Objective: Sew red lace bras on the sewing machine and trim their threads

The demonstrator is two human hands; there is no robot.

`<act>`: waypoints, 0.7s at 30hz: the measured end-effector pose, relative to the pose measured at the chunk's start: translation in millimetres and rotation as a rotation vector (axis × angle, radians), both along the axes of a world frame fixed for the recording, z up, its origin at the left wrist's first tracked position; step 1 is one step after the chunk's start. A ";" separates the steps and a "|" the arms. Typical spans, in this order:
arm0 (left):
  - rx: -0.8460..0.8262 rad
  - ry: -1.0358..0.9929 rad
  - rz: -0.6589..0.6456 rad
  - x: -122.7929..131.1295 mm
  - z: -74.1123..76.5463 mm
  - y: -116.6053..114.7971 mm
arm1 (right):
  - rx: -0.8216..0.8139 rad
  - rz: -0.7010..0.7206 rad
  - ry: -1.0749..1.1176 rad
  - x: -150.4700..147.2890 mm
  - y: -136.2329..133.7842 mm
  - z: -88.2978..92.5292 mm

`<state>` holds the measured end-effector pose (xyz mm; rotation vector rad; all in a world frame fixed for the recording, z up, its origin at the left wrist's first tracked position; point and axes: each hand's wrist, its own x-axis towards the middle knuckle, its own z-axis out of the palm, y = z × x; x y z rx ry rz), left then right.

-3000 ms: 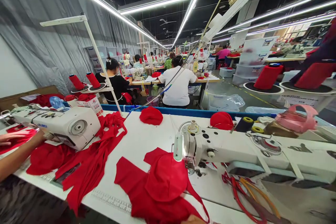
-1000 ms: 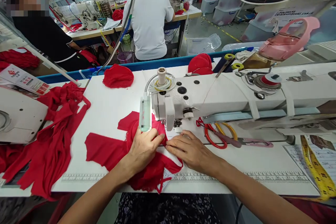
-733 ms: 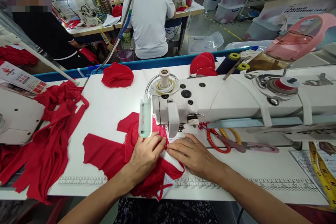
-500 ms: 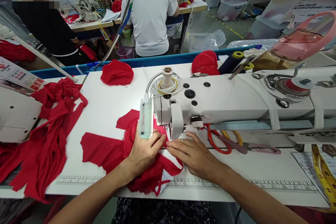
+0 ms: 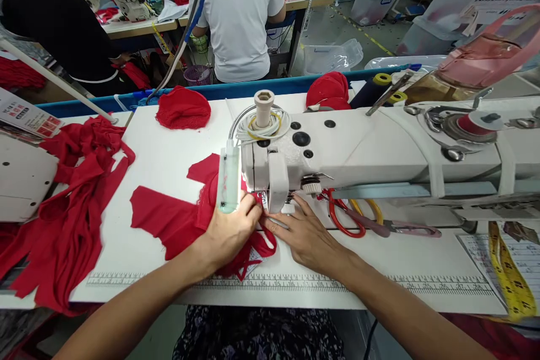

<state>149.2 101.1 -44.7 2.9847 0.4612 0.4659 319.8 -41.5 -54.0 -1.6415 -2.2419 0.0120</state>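
Observation:
A red fabric piece (image 5: 169, 222) lies on the white sewing table (image 5: 169, 163) under the head of a white sewing machine (image 5: 363, 152). My left hand (image 5: 230, 230) presses down on the fabric just left of the needle area, fingers curled onto the cloth. My right hand (image 5: 306, 233) lies flat with fingers stretched toward the presser foot, resting on the fabric's edge and the table. The needle itself is hidden behind the machine head and its small lamp (image 5: 228, 183).
A heap of red strips (image 5: 71, 202) covers the table's left side beside another machine (image 5: 21, 180). Red-handled scissors (image 5: 354, 222) lie under the machine arm. Red bundles (image 5: 183, 107) sit at the far edge. A yellow tape measure (image 5: 508, 275) is at right. Co-workers sit beyond.
Both hands have slid the fabric forward toward the needle; the cloth has bunched closer under the machine head. Three seconds ago the view faced the room and my hands were off this fabric.

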 end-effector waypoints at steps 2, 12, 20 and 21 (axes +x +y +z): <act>0.084 0.052 -0.016 -2.8 3.4 -8.8 | 0.009 -0.014 -0.007 -2.1 -2.2 -0.2; 0.074 -0.017 -0.006 -17.1 -1.0 -18.9 | 0.088 0.010 0.044 -7.1 -6.5 -3.9; 0.109 0.036 0.009 -5.8 -9.5 -2.7 | 0.014 -0.043 0.008 -3.8 0.6 -2.2; 0.094 0.049 0.012 -4.6 -8.9 -0.6 | 0.005 -0.044 0.006 -3.7 0.6 -2.4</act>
